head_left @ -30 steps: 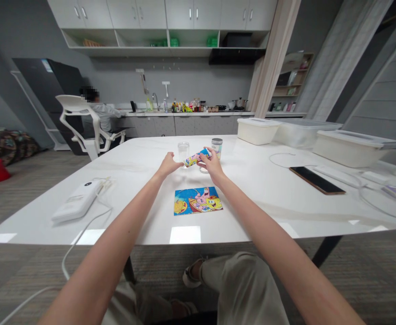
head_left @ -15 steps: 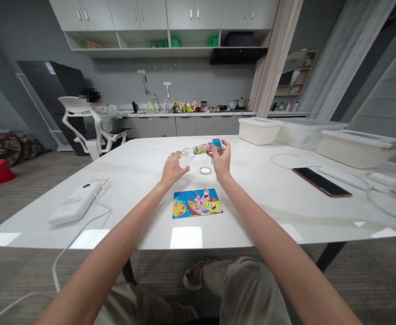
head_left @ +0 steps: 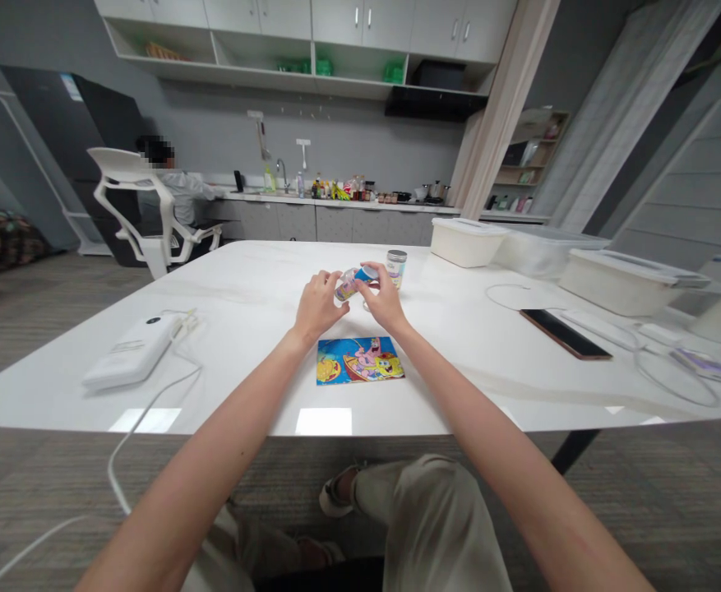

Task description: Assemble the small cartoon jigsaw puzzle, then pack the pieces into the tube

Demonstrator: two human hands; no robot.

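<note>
My left hand point(head_left: 320, 306) is closed around a clear see-through jar point(head_left: 344, 288), which lies tilted with its mouth to the right. A roll with a bright cartoon print point(head_left: 366, 274) is pinched in my right hand point(head_left: 387, 304), its left end inside the jar. Flat on the table, nearer me, lies a cartoon picture point(head_left: 360, 360) in blue, pink and yellow. Below my right fingers, a small part of a round silver lid point(head_left: 366, 307) shows. Just behind that hand stands a labelled jar with a silver lid point(head_left: 396, 261).
The white table point(head_left: 261, 362) carries a white device with cables point(head_left: 131, 352) at left and a phone point(head_left: 563, 333) at right. Pale storage boxes point(head_left: 468, 242) line the back right. Across the room, a person point(head_left: 178, 197) sits in a white chair.
My hands have come together, and the roll's end has gone into the clear jar. The view has shifted slightly, and the labelled jar behind my right hand is now uncovered.
</note>
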